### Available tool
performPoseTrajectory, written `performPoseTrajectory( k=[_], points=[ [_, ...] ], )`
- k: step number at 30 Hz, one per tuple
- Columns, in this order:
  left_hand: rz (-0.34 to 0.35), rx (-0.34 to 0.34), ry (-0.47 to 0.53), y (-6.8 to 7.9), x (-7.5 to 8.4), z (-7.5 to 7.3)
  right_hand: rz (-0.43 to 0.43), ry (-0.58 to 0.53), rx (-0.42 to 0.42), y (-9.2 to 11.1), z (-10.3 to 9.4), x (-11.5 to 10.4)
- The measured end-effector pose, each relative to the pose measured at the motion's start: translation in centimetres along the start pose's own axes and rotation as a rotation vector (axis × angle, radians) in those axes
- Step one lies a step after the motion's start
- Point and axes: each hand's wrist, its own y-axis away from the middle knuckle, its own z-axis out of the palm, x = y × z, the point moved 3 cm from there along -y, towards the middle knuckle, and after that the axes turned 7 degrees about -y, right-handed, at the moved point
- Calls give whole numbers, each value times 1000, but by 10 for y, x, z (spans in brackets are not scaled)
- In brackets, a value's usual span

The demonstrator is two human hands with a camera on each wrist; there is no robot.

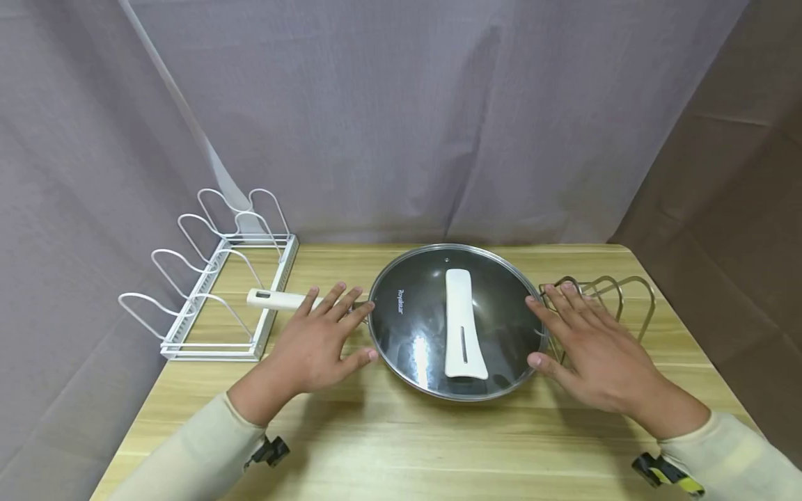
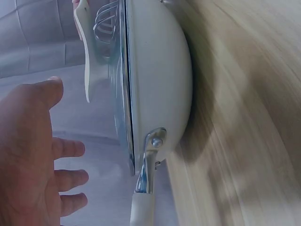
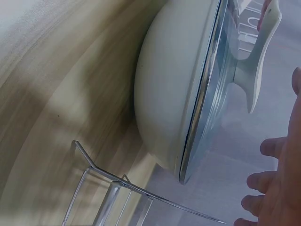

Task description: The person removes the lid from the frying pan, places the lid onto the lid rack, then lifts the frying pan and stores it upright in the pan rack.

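Pan (image 2: 162,80) rests base-down on worktop (image 1: 438,452), glass lid (image 1: 401,348) seated, lid handle (image 1: 459,306) upward, presumably for easy reach. Left hand (image 1: 313,349) and right hand (image 1: 598,355) flank pan, fingers (image 1: 346,305) spread, grasping nothing. White rack (image 1: 266,334) left of pan; wire rack (image 1: 653,306) right of pan.

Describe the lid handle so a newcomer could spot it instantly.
On the wooden table sits a pan with a glass lid. The pale lid handle crosses the lid's middle. Unlike the pan handle, which juts sideways, it rises above the lid, with a slim slot.
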Motion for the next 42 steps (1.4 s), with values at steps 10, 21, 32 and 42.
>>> performPoseTrajectory(
  k=[10, 21, 32, 42],
  points=[
    [-21, -15, -3, -1, -2, 3, 14, -22, 12, -1, 0, 0],
    [-35, 0, -25, 0, -8, 8, 5, -73, 49, -4, 1, -2],
    [-51, 36, -39, 0, -14, 9, 2, -114, 91, -8, 0, -6],
    [-79, 65, -67, 1, -20, 11, 42, -138, 86, -9, 0, -7]
  ],
)
